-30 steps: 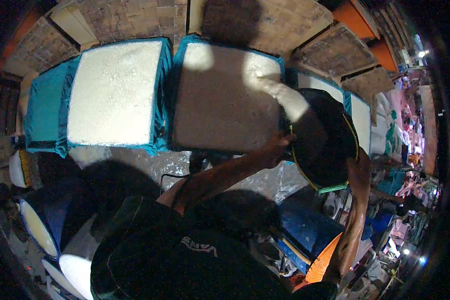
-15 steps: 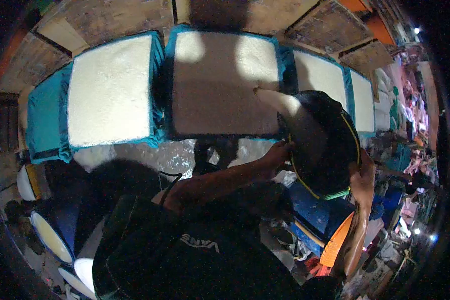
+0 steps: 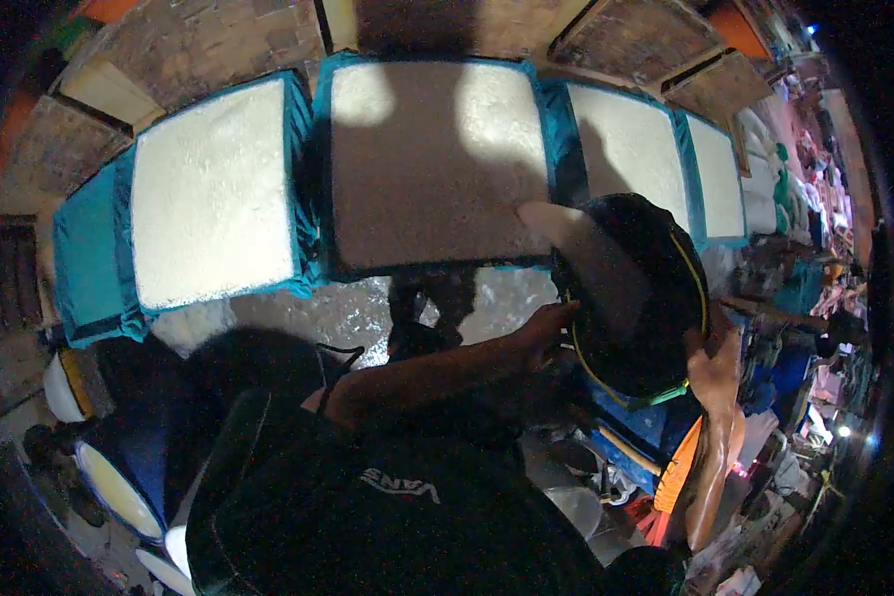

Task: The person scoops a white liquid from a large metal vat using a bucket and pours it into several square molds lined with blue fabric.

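Note:
My left hand (image 3: 546, 330) grips the near left edge of a black bucket (image 3: 656, 288) with a yellow line along its rim. On the other side, my right hand (image 3: 713, 363) holds the bucket's lower right part, beside a green strip at the bottom. The bucket is tilted to the left over the edge of a square frame lined with teal cloth (image 3: 313, 199). A pale white stream (image 3: 556, 223) runs from the bucket's mouth toward the white, grainy mass (image 3: 437, 189) filling that frame. Most of this mass lies in shadow.
More cloth-lined frames with white filling stand left (image 3: 214, 194) and right (image 3: 626, 149). Boards (image 3: 228, 45) lie behind them. Wet floor (image 3: 507, 298) shows in front. Blue drums (image 3: 119, 487) stand at lower left, and an orange basket (image 3: 677, 467) is below my right arm.
The bucket and both hands have shifted slightly down in view. The pale stream's tip sits lower and reaches less far over the middle frame. Both hands keep their hold.

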Tool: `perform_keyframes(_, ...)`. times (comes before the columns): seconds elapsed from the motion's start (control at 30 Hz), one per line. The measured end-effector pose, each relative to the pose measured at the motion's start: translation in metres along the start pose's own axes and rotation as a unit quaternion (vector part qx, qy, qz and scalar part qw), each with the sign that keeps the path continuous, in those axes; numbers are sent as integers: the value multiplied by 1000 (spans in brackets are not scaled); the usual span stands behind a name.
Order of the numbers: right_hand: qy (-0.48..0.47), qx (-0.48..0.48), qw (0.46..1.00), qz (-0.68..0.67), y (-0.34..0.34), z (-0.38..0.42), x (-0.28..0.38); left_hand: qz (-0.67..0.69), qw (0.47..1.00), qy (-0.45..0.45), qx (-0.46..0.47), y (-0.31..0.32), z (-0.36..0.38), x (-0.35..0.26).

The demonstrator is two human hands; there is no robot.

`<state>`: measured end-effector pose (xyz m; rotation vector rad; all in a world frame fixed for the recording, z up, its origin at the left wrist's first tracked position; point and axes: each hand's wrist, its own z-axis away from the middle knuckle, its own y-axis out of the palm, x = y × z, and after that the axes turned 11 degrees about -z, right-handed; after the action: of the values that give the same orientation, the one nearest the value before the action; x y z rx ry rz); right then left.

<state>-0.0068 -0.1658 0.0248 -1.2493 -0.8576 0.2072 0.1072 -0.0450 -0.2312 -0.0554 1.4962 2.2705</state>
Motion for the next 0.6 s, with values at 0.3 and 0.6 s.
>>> perform_keyframes(0.3, -27, -3, 997, 71, 11, 6, 3, -7, 1000, -22, 6, 0, 37, -17)
perform_keyframes(0.6, 69, -30, 986, -147, 41, 22, -14, -105, 994, -19, -37, -45, 22, -6)
